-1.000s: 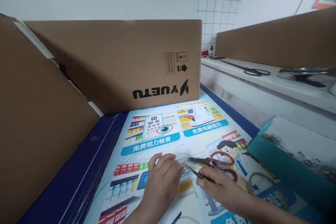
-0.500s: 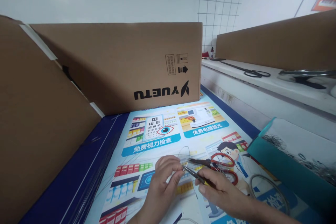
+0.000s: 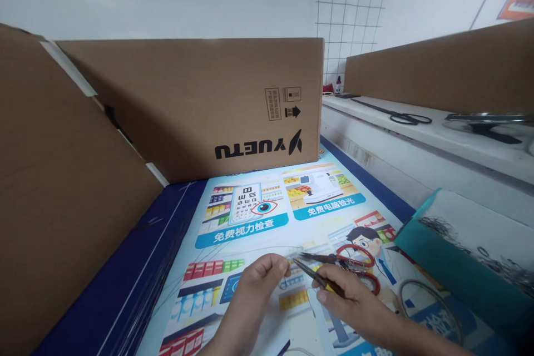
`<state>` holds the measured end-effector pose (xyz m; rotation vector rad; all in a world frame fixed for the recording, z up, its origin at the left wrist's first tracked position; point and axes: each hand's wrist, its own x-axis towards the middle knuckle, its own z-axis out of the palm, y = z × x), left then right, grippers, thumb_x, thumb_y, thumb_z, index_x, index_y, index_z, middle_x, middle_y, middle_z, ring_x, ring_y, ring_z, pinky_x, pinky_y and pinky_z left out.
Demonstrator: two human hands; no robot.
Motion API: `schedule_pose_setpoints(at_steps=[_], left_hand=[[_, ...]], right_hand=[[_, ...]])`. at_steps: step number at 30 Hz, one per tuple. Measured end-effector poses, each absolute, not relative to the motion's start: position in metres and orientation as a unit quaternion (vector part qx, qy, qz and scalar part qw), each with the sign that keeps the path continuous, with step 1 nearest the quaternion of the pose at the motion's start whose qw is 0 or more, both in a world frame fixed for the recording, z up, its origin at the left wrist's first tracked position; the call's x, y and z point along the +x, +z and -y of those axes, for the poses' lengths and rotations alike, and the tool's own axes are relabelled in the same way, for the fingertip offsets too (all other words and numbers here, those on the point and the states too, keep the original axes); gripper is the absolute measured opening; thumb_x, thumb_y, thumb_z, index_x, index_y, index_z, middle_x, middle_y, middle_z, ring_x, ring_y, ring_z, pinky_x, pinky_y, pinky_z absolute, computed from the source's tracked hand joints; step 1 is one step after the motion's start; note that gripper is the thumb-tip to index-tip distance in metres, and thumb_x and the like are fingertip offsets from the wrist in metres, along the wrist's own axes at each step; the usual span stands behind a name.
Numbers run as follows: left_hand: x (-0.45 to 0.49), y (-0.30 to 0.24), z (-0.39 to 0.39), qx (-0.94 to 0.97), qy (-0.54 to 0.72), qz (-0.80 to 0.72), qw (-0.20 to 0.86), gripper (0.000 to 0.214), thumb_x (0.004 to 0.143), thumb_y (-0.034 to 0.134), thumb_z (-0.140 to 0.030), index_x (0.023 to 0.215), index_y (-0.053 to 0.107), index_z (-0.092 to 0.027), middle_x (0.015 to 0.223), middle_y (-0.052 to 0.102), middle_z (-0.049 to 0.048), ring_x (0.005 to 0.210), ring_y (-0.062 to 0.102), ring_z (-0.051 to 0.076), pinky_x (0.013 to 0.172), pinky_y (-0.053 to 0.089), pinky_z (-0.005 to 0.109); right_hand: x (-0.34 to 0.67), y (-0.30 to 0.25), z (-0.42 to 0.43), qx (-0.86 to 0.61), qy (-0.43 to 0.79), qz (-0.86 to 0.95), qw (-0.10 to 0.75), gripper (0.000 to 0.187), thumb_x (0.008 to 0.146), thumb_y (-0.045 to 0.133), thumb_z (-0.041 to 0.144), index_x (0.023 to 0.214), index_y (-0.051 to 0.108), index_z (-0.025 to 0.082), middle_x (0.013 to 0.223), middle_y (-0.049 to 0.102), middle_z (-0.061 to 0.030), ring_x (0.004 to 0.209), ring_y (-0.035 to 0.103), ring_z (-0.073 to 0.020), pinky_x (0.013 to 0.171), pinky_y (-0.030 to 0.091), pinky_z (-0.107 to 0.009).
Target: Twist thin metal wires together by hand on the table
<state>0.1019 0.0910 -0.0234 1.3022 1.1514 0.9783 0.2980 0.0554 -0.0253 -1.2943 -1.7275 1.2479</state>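
Observation:
My left hand [image 3: 259,285] is closed in a pinch, with a thin wire [image 3: 284,283] curling down beside its fingertips. The wire is so fine that its full course cannot be followed. In my right hand [image 3: 351,293] is a pair of slim, dark-jawed pliers [image 3: 307,270] with a bit of yellow at the grip. The pliers' tip points left, close to my left fingertips. Just behind the pliers lie scissors [image 3: 355,255] with red handles, their dark blades pointing left. My right fingers partly cover the pliers' handles.
A printed poster [image 3: 246,253] covers the worktop. Cardboard panels [image 3: 187,105] stand at the back and left. On the right, a teal box [image 3: 450,258] holds tangled wire pieces, near a wire coil [image 3: 431,303]. Black scissors [image 3: 406,118] rest on the ledge.
My left hand has turned and its fingers have drawn slightly away from the pliers' tip. The wire loop that stood above the fingers has dropped lower. The right hand keeps its grip.

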Motion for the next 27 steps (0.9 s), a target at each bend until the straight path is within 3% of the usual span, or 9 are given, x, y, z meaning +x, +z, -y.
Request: schedule_pose_setpoints(at_steps=[3,5,11,16,22,27], left_hand=[[0.095,-0.019,-0.096,0.721,0.368,-0.509,0.292,0.014,0.08,0.057,-0.029,0.071,0.06,-0.02,0.077,0.062,0.0039,0.082,0.054,0.024,0.081,0.037,0.04],[0.092,-0.017,-0.098,0.771,0.34,-0.493,0.215,0.011,0.081,0.055,-0.024,0.073,0.06,-0.021,0.078,0.063,0.0035,0.082,0.054,0.024,0.082,0.036,0.04],[0.094,-0.012,-0.095,0.764,0.302,-0.494,0.284,0.016,0.086,0.048,-0.025,0.073,0.057,-0.021,0.078,0.062,0.003,0.081,0.056,0.022,0.076,0.041,0.036],[0.101,-0.015,-0.089,0.733,0.306,-0.487,0.363,0.018,0.085,0.05,-0.03,0.072,0.059,-0.02,0.078,0.063,0.003,0.08,0.058,0.023,0.074,0.042,0.034],[0.11,-0.021,-0.078,0.751,0.319,-0.418,0.399,0.022,0.087,0.047,-0.033,0.076,0.062,-0.02,0.08,0.063,0.0052,0.079,0.058,0.022,0.074,0.043,0.034],[0.112,-0.016,-0.073,0.752,0.302,-0.411,0.417,0.024,0.088,0.046,-0.033,0.077,0.062,-0.02,0.079,0.063,0.0055,0.078,0.057,0.022,0.073,0.044,0.033]], right_hand=[[0.295,-0.027,-0.057,-0.495,0.488,0.645,0.318,0.007,0.083,0.049,0.022,0.081,0.053,0.017,0.071,0.047,0.0028,0.062,0.043,-0.0112,0.055,0.036,-0.02],[0.295,-0.027,-0.057,-0.499,0.484,0.645,0.317,0.005,0.082,0.049,0.02,0.08,0.052,0.017,0.07,0.048,0.0028,0.062,0.042,-0.0112,0.055,0.035,-0.02],[0.298,-0.033,-0.053,-0.532,0.405,0.674,0.315,0.008,0.08,0.052,0.019,0.086,0.056,0.018,0.078,0.055,-0.0004,0.07,0.05,-0.0154,0.062,0.039,-0.024],[0.296,-0.033,-0.053,-0.555,0.351,0.655,0.373,0.022,0.078,0.057,0.022,0.099,0.054,0.019,0.089,0.058,-0.003,0.079,0.052,-0.0182,0.069,0.041,-0.027],[0.284,-0.025,-0.056,-0.564,0.305,0.666,0.381,0.029,0.069,0.069,0.025,0.093,0.053,0.019,0.084,0.054,-0.0008,0.075,0.049,-0.0169,0.067,0.04,-0.026],[0.284,-0.025,-0.056,-0.548,0.319,0.675,0.377,0.025,0.073,0.066,0.027,0.093,0.053,0.018,0.084,0.053,-0.0009,0.074,0.048,-0.016,0.066,0.04,-0.026]])
